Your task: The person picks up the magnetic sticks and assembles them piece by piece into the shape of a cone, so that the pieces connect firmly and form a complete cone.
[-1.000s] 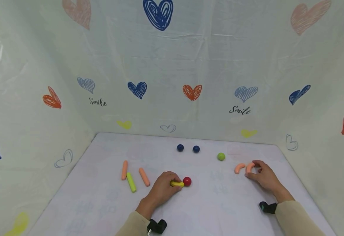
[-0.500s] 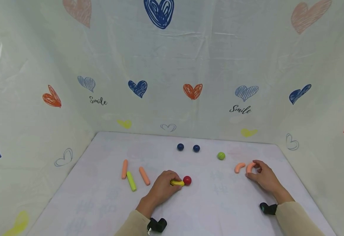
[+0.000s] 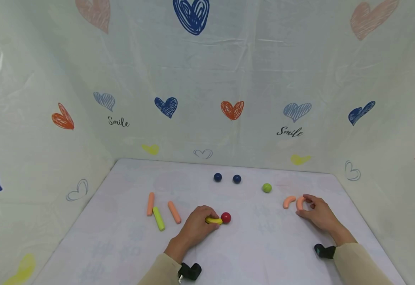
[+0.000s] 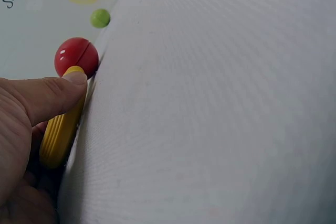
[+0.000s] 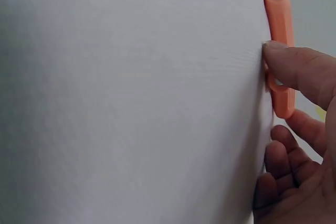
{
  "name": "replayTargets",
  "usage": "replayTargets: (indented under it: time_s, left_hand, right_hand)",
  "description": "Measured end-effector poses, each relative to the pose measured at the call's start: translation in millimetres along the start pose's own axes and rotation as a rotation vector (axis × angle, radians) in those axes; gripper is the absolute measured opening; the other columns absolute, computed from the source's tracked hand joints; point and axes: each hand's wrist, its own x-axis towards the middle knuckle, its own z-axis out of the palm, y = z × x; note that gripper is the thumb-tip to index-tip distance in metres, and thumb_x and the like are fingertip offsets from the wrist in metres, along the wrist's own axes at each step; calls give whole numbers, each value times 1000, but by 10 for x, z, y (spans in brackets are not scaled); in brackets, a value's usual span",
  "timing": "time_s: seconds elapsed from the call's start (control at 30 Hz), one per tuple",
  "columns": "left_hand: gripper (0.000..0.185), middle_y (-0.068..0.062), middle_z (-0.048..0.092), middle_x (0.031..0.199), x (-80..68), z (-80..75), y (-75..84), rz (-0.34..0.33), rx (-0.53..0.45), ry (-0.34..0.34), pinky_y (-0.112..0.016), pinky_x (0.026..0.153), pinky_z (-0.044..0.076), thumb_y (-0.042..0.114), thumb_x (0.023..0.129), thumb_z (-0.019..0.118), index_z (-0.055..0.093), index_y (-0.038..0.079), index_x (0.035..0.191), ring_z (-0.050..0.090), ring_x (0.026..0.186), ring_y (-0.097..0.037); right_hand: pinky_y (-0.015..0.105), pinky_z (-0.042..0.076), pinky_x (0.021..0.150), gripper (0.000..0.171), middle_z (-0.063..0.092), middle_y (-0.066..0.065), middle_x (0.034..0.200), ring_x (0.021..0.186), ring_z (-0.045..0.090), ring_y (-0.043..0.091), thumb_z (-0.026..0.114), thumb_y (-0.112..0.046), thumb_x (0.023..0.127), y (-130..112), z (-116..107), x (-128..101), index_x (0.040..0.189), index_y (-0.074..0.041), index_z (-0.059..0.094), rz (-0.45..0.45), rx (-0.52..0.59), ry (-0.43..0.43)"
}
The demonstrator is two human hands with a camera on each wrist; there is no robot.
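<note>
My left hand (image 3: 197, 223) pinches a yellow curved plastic piece (image 3: 213, 220) between thumb and fingers, low on the white tabletop. Its tip meets or nearly meets a red ball (image 3: 226, 217); in the left wrist view a seam line crosses the red ball (image 4: 76, 57). At the right, my right hand (image 3: 319, 213) holds a peach-orange curved piece (image 3: 300, 203) by its two ends, thumb near, forefinger far. A matching curved piece (image 3: 288, 202) lies just left of it. The thumb partly hides the held curved piece (image 5: 284, 103) in the right wrist view.
Two dark blue balls (image 3: 217, 177) and a green ball (image 3: 266, 188) sit farther back. Left of my left hand lie two peach sticks (image 3: 174, 212) and a lime-green stick (image 3: 158, 219). A heart-printed curtain (image 3: 200, 130) borders the table's back and sides.
My right hand has nudged its curved piece very slightly left and turned it a little more upright in the head view. The left hand and the yellow piece stay put.
</note>
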Motion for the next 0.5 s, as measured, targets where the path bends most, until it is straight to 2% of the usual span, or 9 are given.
replayTargets:
  time_s: [0.27,0.37,0.5]
  left_hand:
    - [13,9,67,115,-15,-6,10,5,-2,-1,-35,96,56,23,92,83,76,24,104,57,106,-13]
    - [14,10,67,114,-16,-10,10,0,2,-4,-34,96,56,24,93,83,76,25,104,57,105,-12]
    - [13,10,67,113,-13,-10,13,3,-7,-4,-34,95,56,23,93,83,76,24,104,57,105,-12]
  right_hand:
    - [72,39,109,72,35,39,156,139,38,60,70,-9,91,21,-126,-35,155,5,42,7,58,-130]
    - [72,38,109,68,37,41,155,140,38,60,72,-11,92,25,-135,-50,152,6,47,-8,73,-124]
    - [67,44,104,58,51,39,145,132,48,56,78,-22,94,41,-93,-79,140,8,58,-36,53,-55]
